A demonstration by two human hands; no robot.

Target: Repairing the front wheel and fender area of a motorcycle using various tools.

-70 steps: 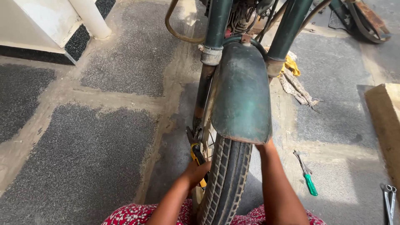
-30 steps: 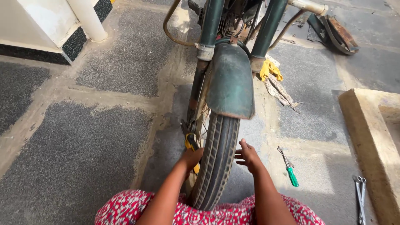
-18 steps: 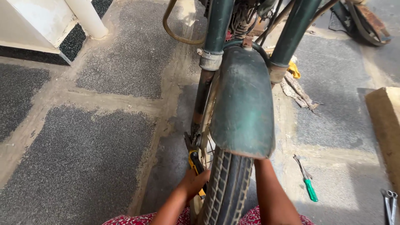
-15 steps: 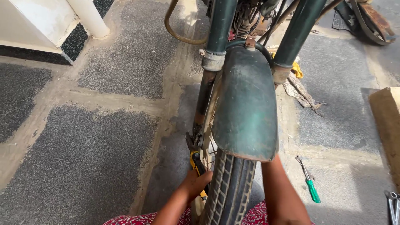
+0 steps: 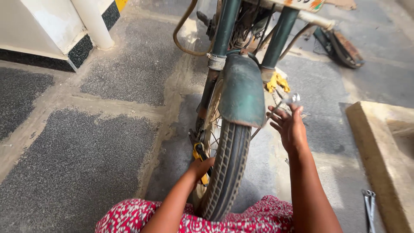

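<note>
Down at the upper left of the frame I see one white post [image 5: 92, 22] standing by a white wall with a black strip along its bottom. Gray stone squares with pale lines between them cover the floor [image 5: 77, 172].

Near the bottom middle, my left hand [image 5: 202, 166] is closed around one yellow-handled tool [image 5: 200, 154]. That tool sits low beside the left side of the wheel, close to the spokes. I cannot tell what kind of tool it is, because my hand and the wheel hide its end.

In the middle of the frame stands one front wheel [image 5: 227, 168] with a black tire. One dull green mudguard [image 5: 243, 92] curves over its top. Two green fork legs [image 5: 225, 26] go up from it to the top edge.

Just right of the mudguard, my right hand [image 5: 291, 127] is lifted with the fingers spread wide. One small shiny metal piece [image 5: 293, 98] sits at my fingertips. One yellow rag [image 5: 277, 80] lies on the floor just above that hand.

At the upper right lies one dark rusty part [image 5: 340, 45]. One raised stone block [image 5: 379, 151] fills the right side. At the lower right corner lies one silver metal tool [image 5: 369, 207].

My red patterned clothing [image 5: 241, 218] shows along the bottom edge.
</note>
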